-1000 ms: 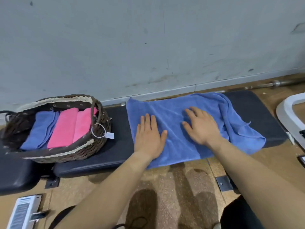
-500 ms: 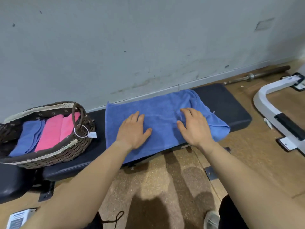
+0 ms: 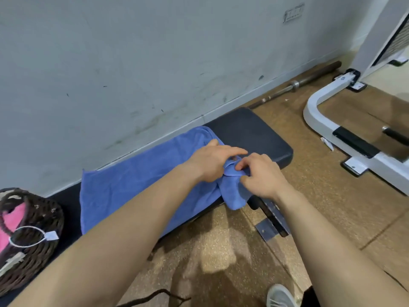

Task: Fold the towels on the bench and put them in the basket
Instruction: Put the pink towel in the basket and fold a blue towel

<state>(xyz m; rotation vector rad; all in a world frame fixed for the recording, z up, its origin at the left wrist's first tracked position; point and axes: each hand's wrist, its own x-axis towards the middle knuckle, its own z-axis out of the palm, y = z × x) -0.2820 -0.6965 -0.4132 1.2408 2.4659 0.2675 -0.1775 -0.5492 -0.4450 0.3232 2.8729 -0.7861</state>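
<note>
Both the left hand (image 3: 212,163) and the right hand (image 3: 262,175) grasp with curled fingers the right end of a blue towel (image 3: 137,187) spread on a black bench (image 3: 250,131).

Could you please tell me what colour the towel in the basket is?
Pink towel inside the wicker basket; head view shows it.

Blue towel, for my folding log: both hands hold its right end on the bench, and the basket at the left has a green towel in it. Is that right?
One thing is off. In the head view the basket has a pink towel in it, not a green one. The rest stands: the left hand and right hand hold the blue towel by its right end on the bench.
</note>
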